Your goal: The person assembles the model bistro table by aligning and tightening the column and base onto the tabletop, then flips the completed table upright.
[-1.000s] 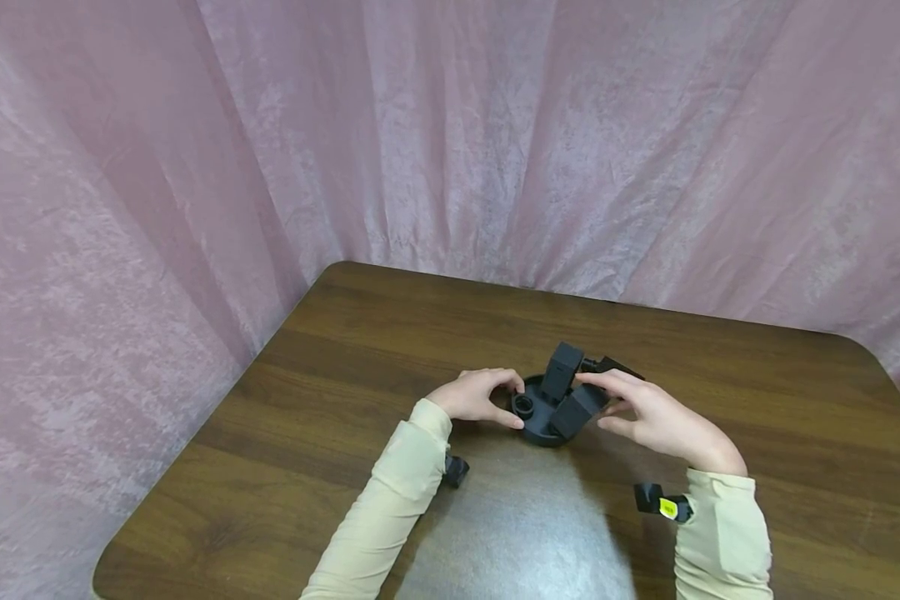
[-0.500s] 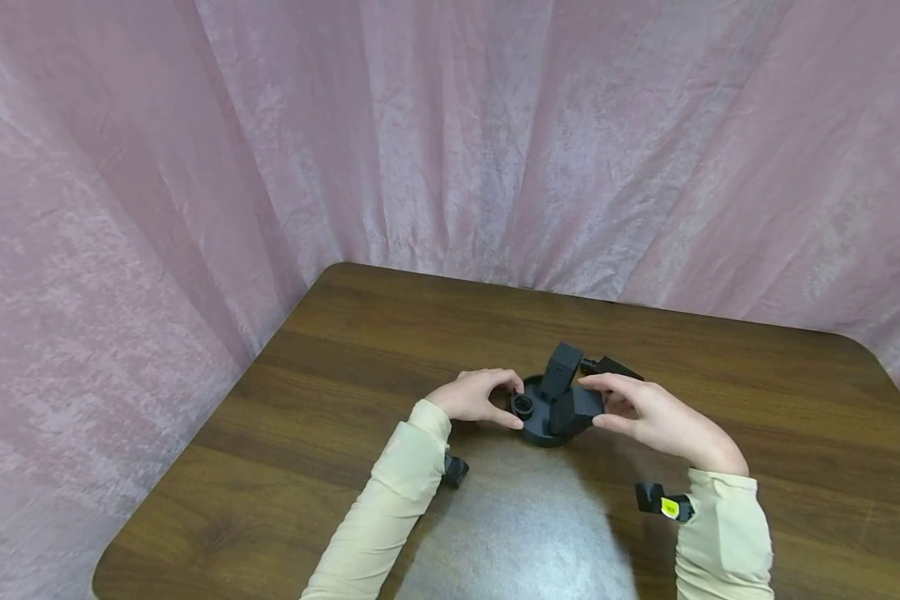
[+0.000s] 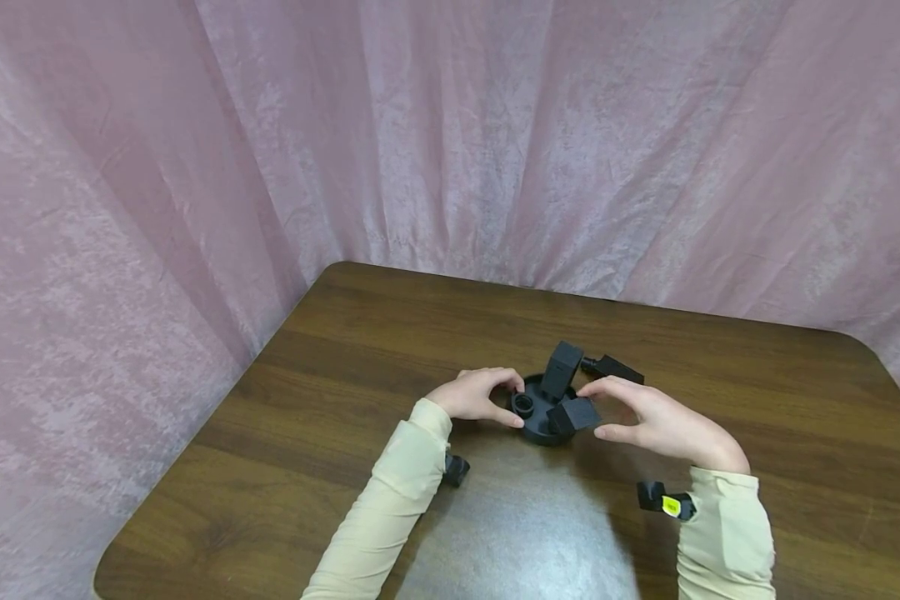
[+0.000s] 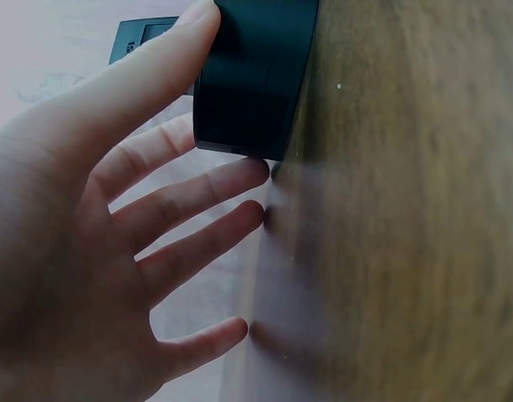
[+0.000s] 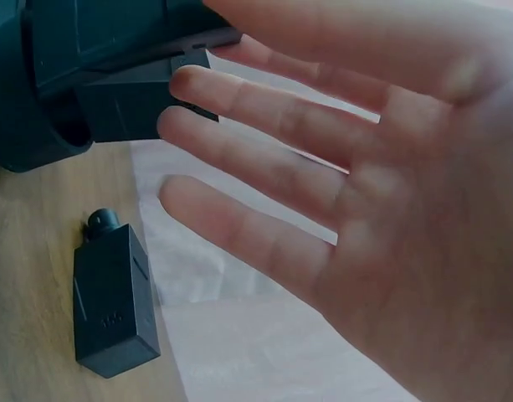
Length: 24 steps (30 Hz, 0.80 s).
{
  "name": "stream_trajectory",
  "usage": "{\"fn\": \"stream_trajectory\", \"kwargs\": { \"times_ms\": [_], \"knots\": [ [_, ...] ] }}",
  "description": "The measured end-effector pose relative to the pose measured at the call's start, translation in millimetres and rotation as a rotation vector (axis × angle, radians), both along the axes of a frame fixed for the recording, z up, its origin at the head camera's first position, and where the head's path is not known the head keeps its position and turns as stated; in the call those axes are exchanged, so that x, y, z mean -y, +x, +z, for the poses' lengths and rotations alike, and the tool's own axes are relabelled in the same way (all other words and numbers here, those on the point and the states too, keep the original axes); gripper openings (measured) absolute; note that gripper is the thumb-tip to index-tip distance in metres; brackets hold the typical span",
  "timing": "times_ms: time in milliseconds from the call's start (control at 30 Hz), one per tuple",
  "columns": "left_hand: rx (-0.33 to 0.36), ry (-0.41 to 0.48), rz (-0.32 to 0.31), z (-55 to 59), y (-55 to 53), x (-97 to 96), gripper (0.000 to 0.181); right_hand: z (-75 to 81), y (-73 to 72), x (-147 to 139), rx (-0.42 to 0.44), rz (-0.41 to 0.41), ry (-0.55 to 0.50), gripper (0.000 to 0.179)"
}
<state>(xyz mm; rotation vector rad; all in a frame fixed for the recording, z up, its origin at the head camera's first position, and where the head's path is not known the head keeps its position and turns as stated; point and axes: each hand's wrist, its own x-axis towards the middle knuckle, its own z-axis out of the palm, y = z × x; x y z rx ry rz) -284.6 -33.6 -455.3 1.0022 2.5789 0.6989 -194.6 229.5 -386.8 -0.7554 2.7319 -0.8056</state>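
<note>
A round black base (image 3: 537, 429) sits on the table, with a ring-shaped threaded socket (image 3: 522, 406) facing up at its left. My left hand (image 3: 474, 395) holds the base's left side, thumb in front and index finger behind; its other fingers spread loosely in the left wrist view. One black rectangular block (image 3: 562, 372) stands up from the back of the base. A second black block (image 3: 576, 414) leans out to the right, pinched at its outer end between thumb and index finger of my right hand (image 3: 663, 423). The remaining right fingers extend past it in the right wrist view.
Behind the right hand, a loose black block with a round knobbed end (image 3: 617, 368) lies on the wooden table (image 3: 375, 350). Pink curtains (image 3: 450, 142) hang along the table's back and left edges.
The leaning block has turned on the base, its outer end shifting within the right fingers. The right thumb and index finger have changed position around it. The left hand and base stay put.
</note>
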Motion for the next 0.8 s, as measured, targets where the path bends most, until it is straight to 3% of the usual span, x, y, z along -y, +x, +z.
{"fn": "stream_trajectory", "kwargs": {
  "times_ms": [267, 633, 800],
  "knots": [
    [0.017, -0.002, 0.007, 1.0, 0.7, -0.1, 0.044, 0.1, -1.3, 2, 0.073, 0.046, -0.046, 0.047],
    [-0.001, -0.001, 0.003, -0.2, 0.8, -0.8, 0.045, -1.1, -3.4, 8, 0.045, 0.105, -0.042, 0.053],
    [-0.008, -0.001, 0.002, -0.6, 0.7, 0.3, 0.045, -4.1, -5.1, 11, -0.010, 0.108, -0.048, 0.052]
  ]
}}
